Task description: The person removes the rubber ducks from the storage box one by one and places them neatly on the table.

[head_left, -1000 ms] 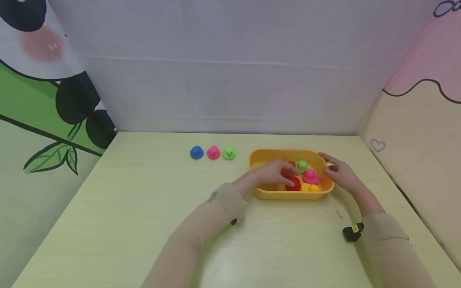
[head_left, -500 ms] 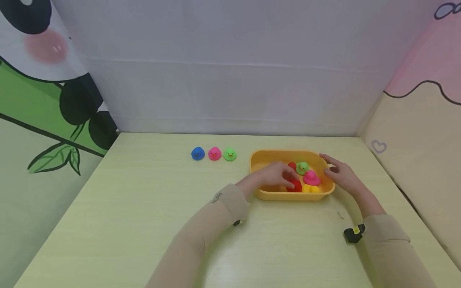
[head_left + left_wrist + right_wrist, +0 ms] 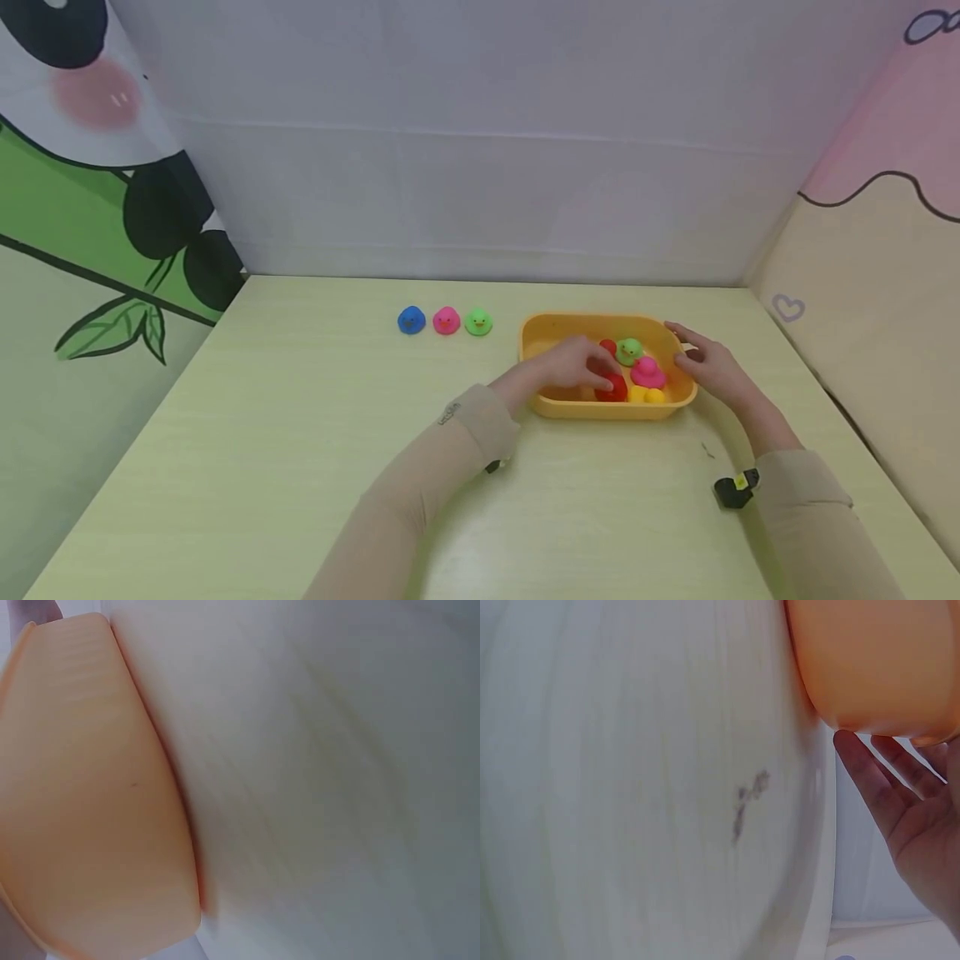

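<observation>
My left hand (image 3: 573, 362) reaches over the near-left wall of the orange plastic tray (image 3: 555, 408), with thumb and fingers curled round a red rubber duck (image 3: 613, 390) inside it. A light green duck (image 3: 628, 351), a pink one (image 3: 647, 372) and a yellow one (image 3: 647, 395) lie beside it. Behind the fingers shows another red toy (image 3: 607, 345), partly hidden. At the tray's right end my right hand (image 3: 711, 360) touches the rim and outer wall. In the right wrist view its extended fingers (image 3: 874, 784) rest against the end wall. The left wrist view shows only the tray's outside (image 3: 97, 787).
Blue (image 3: 412, 320), pink (image 3: 446, 321) and light green ducks (image 3: 478, 322) stand in a row left of the tray, near the back of the pale wooden table (image 3: 262, 467). A white cloth wall (image 3: 480, 192) rises behind, with printed panels at both sides.
The left hand has lowered slightly and its thumb and fingers have closed in on the red duck. The right hand stays at the tray's end.
</observation>
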Motion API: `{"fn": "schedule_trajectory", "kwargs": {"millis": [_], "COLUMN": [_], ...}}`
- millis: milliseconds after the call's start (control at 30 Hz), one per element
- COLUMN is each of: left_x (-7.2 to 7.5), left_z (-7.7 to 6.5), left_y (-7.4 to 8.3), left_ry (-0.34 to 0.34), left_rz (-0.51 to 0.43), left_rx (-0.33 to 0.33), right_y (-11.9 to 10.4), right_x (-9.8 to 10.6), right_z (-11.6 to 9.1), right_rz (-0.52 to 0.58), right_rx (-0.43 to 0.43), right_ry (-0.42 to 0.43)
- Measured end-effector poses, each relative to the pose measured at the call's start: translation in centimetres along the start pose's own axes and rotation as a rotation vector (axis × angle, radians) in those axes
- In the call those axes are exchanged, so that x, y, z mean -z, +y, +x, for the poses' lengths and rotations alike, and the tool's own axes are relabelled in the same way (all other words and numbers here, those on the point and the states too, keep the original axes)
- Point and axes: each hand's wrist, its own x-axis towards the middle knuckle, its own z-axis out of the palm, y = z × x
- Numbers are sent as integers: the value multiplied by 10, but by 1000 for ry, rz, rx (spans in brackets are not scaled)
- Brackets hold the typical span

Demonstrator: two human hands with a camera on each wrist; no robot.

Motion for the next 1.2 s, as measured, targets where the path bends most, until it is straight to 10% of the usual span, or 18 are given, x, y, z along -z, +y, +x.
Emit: {"fn": "schedule_trajectory", "kwargs": {"millis": [1200], "left_x": [37], "left_z": [-52], "left_y": [29], "left_ry": [227], "left_rz": [-108], "left_rx": [-77], "right_y": [-4], "right_x": [7], "right_z": [-1], "right_rz": [-34], "right_rx": [1], "right_ry": [19]}}
